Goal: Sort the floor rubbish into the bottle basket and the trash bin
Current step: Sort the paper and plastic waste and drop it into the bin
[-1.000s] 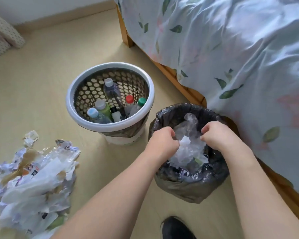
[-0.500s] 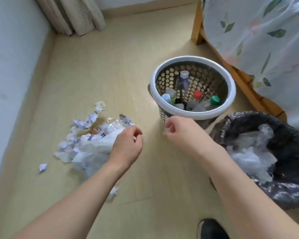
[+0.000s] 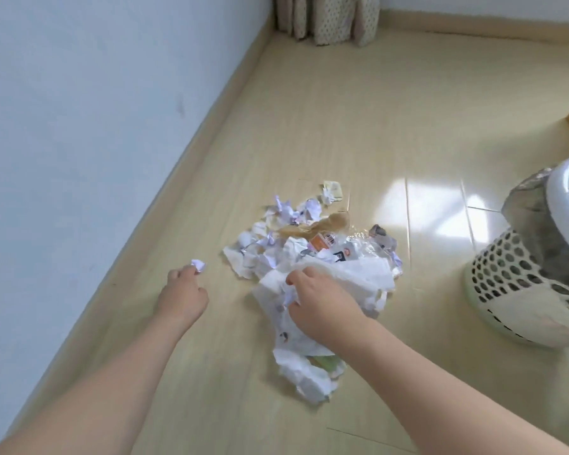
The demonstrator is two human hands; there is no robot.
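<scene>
A person's right hand grips crumpled white paper in the heap of torn paper and wrappers on the floor; the left hand pinches a small lilac paper scrap. The white perforated plastic bottle basket stands at right.

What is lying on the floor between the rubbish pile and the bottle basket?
Head view: only bare floor between the rubbish pile and the bottle basket.

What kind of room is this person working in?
Probably a room in a home, perhaps a bedroom. A curtain hangs to the pale wood-look floor by a plain wall, and a perforated basket stands near a pile of paper rubbish. No bed shows now.
</scene>
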